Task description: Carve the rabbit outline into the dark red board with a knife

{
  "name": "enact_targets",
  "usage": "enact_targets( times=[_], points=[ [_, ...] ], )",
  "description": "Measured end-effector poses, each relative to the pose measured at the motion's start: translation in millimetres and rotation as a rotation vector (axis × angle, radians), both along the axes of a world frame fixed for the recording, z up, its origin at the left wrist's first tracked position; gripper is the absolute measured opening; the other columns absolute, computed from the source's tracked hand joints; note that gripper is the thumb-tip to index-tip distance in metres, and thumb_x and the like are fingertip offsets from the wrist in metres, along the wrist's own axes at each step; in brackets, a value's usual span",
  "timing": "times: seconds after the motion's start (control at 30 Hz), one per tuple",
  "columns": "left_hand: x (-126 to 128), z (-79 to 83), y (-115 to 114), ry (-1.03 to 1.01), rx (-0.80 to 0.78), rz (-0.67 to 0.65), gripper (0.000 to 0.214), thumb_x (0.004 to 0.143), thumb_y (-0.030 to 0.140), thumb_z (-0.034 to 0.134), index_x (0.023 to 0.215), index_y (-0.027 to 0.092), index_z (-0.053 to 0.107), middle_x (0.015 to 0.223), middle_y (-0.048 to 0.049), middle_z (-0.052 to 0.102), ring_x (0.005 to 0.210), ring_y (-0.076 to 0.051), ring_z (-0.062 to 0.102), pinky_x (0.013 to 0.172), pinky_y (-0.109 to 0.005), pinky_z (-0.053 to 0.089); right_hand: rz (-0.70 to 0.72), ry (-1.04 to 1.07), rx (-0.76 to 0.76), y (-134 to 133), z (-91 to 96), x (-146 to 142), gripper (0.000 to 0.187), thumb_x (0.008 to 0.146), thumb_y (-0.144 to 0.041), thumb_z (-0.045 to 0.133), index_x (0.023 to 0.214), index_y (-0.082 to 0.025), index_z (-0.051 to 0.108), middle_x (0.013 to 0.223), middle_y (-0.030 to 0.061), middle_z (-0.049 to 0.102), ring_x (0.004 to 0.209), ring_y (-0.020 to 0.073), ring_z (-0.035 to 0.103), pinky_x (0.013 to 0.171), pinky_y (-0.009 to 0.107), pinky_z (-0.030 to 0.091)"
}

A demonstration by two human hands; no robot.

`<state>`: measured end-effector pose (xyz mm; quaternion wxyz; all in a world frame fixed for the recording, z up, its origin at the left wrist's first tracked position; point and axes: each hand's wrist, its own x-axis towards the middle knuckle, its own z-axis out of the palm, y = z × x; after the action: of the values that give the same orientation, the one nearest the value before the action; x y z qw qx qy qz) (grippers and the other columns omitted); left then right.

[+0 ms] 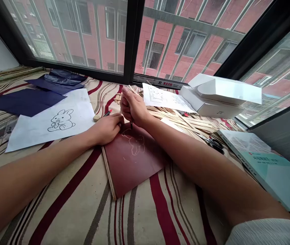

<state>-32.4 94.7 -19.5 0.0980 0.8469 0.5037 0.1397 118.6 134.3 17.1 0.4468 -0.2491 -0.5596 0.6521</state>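
A reddish-brown board (pixel 142 166) lies tilted on the striped cloth, with pale rabbit-like outlines scratched on its face. My right hand (pixel 135 106) is closed around a slim tool (pixel 131 125), whose dark tip points down at the upper part of the outline. Most of the tool's handle is hidden in the fist. My left hand (pixel 108 128) presses on the board's upper left corner with bent fingers, close beside the right fist. Just behind the left hand lie a dark pen-like stick (pixel 108 113) with a red end and a small pale wooden piece (pixel 97 117).
On the left is a white sheet (pixel 34 132) with a rabbit drawing, partly under dark blue sheets (pixel 24 102). Thin wooden strips (pixel 193 121), black-handled scissors (pixel 215 145), a drawn-on paper (pixel 164 97), a white box (pixel 216 102) and a book (pixel 270 166) lie right. Windows stand behind.
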Motion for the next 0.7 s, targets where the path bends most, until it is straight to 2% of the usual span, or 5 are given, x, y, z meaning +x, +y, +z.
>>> enact_targets(
  times=[0.23,0.37,0.47,0.6,0.7],
  points=[
    [-1.3,1.6,-1.2,-0.022,0.004,0.007,0.046,0.089,0.027,0.036,0.116,0.016,0.071,0.138,-0.0142,0.073,0.125,-0.032,0.070,0.113,-0.048,0.055,0.066,-0.002,-0.006,5.0,-0.2,-5.0,0.063,0.115,-0.060,0.039,0.064,-0.025,0.027,0.050,-0.0095,0.020,0.044,0.0061,0.010,0.039,0.020,0.008],
    [-3.1,0.4,-1.3,-0.064,0.036,0.032,0.047,0.085,0.030,0.039,0.110,0.016,0.077,0.125,-0.0137,0.078,0.117,-0.033,0.073,0.109,-0.048,0.058,0.107,0.003,0.007,-0.2,-0.2,-2.7,0.064,0.113,-0.066,0.040,0.065,-0.025,0.026,0.050,-0.0095,0.019,0.044,0.0067,0.010,0.040,0.022,0.007],
    [-3.5,-0.8,-1.7,-0.107,0.060,0.049,0.048,0.081,0.031,0.042,0.105,0.018,0.081,0.125,-0.0109,0.080,0.120,-0.032,0.074,0.111,-0.047,0.057,0.114,0.015,0.019,-4.5,0.1,-3.2,0.065,0.112,-0.065,0.043,0.063,-0.025,0.026,0.050,-0.0091,0.019,0.044,0.0069,0.011,0.041,0.022,0.007],
    [-3.0,-1.4,-1.7,-0.137,0.061,0.069,0.051,0.078,0.032,0.044,0.107,0.021,0.084,0.129,-0.0086,0.081,0.124,-0.033,0.074,0.115,-0.048,0.056,0.109,0.025,0.068,-4.9,-2.0,-7.8,0.067,0.110,-0.066,0.048,0.062,-0.025,0.027,0.051,-0.0093,0.020,0.046,0.0064,0.012,0.041,0.021,0.010],
    [-4.0,-1.7,-2.1,-0.150,0.040,0.104,0.053,0.078,0.033,0.045,0.110,0.020,0.084,0.124,-0.0085,0.083,0.119,-0.033,0.076,0.112,-0.046,0.058,0.190,0.010,0.129,-1.5,-5.4,-10.4,0.067,0.109,-0.068,0.049,0.063,-0.024,0.030,0.052,-0.0095,0.021,0.044,0.0057,0.013,0.041,0.021,0.011]
  ],
)
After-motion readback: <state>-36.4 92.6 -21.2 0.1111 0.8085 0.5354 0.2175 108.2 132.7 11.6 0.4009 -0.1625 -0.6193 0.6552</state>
